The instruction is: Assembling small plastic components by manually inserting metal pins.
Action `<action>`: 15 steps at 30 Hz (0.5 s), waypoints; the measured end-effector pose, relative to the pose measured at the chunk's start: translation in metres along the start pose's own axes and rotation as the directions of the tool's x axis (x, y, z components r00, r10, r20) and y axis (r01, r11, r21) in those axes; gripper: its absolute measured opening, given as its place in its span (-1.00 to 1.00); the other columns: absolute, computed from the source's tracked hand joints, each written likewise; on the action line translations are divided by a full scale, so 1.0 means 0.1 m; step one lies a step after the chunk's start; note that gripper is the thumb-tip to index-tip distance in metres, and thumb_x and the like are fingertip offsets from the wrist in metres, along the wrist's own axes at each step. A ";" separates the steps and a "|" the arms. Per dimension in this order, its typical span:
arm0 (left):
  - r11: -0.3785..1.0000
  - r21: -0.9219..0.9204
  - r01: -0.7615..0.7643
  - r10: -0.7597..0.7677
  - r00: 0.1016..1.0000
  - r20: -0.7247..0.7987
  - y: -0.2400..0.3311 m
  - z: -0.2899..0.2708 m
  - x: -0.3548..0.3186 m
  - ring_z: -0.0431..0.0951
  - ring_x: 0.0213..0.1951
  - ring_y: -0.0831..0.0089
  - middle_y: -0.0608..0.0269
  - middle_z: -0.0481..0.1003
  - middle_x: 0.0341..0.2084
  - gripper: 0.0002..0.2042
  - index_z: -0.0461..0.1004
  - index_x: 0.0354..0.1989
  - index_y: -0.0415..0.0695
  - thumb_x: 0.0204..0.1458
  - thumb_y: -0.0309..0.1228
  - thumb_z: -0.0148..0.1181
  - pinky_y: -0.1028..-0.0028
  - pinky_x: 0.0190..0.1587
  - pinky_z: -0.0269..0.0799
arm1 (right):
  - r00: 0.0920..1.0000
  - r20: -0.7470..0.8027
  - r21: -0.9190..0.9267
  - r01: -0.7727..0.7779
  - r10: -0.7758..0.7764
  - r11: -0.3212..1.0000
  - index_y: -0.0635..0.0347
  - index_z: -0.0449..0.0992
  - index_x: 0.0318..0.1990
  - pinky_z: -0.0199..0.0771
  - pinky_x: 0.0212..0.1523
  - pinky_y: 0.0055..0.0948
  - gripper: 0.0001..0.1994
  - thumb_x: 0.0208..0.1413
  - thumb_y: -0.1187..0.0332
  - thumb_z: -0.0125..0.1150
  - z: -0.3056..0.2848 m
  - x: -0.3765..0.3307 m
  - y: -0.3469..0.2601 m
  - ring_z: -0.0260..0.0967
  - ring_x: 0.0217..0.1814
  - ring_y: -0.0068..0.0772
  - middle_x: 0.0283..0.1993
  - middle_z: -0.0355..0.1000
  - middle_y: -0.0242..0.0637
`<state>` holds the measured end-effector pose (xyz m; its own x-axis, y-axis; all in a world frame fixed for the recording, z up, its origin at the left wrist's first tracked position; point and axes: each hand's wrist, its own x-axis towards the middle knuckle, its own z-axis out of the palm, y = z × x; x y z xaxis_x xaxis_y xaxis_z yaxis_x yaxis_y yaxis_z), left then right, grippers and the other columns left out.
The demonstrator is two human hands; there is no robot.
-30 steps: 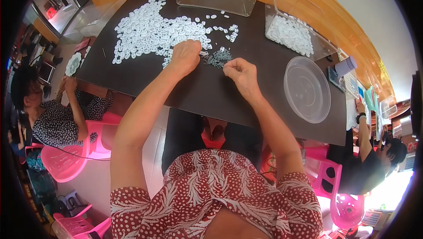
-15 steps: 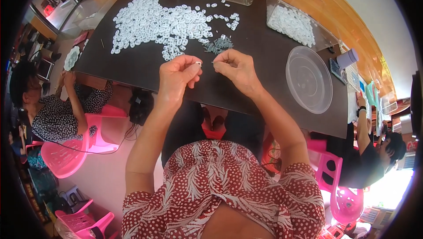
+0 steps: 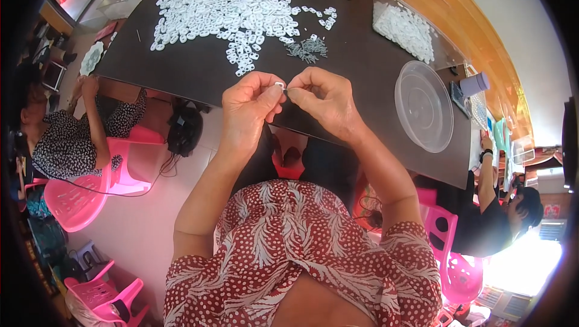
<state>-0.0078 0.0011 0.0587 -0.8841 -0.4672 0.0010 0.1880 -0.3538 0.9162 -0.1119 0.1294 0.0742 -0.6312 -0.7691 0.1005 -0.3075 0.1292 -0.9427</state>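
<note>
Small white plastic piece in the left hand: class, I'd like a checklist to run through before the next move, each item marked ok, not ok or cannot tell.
1. Small white plastic piece pinched in the left hand: ok.
2. Right hand close beside it, thumb and finger pinched: ok.
3. Right fingertips gripping something securely: cannot tell; the fingers hide too much.
4. Heap of thin grey rod-shaped pieces near both hands: ok.
5. Loose white oval pieces gathered in a container: not ok; they lie spread across the dark brown tabletop.
6. Clear round plastic lid apart from both hands: ok.
</note>
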 end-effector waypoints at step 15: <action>1.000 -0.015 -0.019 0.019 1.000 -0.012 -0.02 -0.07 -0.05 0.35 -0.58 0.67 0.28 0.45 -0.53 -0.88 0.46 -0.33 -0.29 0.07 -0.47 0.12 0.70 -0.56 0.23 | 0.995 -0.057 0.031 0.085 -0.083 0.996 0.29 0.49 -0.42 0.20 -0.54 -0.68 -0.95 -0.03 0.49 0.17 0.13 0.00 0.00 0.14 -0.53 -0.81 -0.53 0.36 -0.52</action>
<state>-0.0004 -0.0015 0.0543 -0.8751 -0.4838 0.0137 0.2115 -0.3568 0.9099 -0.1026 0.1212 0.0702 -0.6432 -0.7401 0.1964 -0.3380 0.0443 -0.9401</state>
